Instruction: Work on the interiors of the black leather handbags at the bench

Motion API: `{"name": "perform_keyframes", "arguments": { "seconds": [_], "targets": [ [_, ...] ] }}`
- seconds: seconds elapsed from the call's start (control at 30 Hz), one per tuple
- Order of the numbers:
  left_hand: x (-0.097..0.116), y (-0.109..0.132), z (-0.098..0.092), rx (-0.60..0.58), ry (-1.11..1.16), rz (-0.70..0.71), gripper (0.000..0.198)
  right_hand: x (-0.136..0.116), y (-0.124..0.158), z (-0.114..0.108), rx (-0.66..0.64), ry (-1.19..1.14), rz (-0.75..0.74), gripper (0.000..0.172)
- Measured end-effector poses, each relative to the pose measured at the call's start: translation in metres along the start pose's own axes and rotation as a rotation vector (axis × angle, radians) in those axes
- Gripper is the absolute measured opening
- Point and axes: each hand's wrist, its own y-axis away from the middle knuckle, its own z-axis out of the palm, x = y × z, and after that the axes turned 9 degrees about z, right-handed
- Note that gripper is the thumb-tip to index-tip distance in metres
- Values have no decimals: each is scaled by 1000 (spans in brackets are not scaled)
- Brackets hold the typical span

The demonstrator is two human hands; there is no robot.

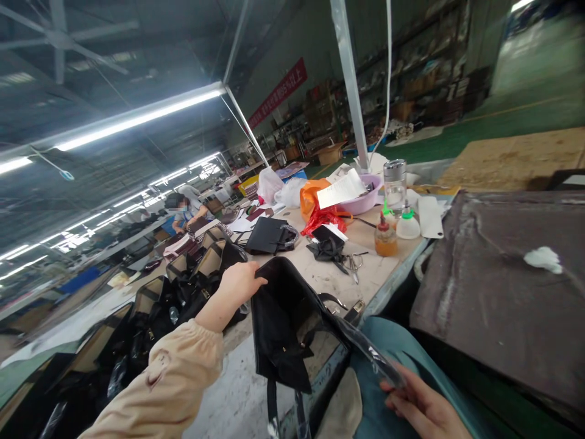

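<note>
A black handbag (278, 341) hangs tilted over the near table edge, its dark opening facing up. My left hand (237, 283) pinches the upper left corner of the bag between thumb and fingers. Down at the lower right, my right hand (420, 399) is closed on a plastic-wrapped strap (372, 353) that runs up to the bag's side. Two more straps dangle below the bag. Left of my forearm stand several similar black bags (146, 323) in a row, with tan panels showing.
On the table lie scissors (354, 265), a black bag (267, 235) and a glue bottle (386, 238) with orange liquid. A glass jar (395, 186) and a purple basin (365, 195) stand behind. A brown-covered surface (503, 292) is at right. A person (189, 213) works farther left.
</note>
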Motion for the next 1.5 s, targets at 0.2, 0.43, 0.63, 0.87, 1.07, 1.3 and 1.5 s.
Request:
{"name": "perform_keyframes", "arguments": {
  "seconds": [0.2,0.43,0.63,0.87,1.07,1.3,1.5],
  "targets": [
    [3,-9,0,3,-20,46,34,-7,1,3,45,-26,0,44],
    [5,-13,6,39,-40,69,40,-19,3,6,41,-43,2,36],
    [3,-10,6,22,-36,100,42,-25,7,7,11,-24,-5,33],
    [12,-20,-3,64,-124,145,53,-18,4,9,3,-61,-24,39],
    [14,-39,1,53,-209,286,44,-20,4,6,-1,-63,-25,40],
    [5,-35,12,115,-175,301,45,-24,5,7,-3,-101,-18,36],
    [3,-35,10,57,-123,250,41,-18,3,6,-27,-132,-20,37]
  ]
}}
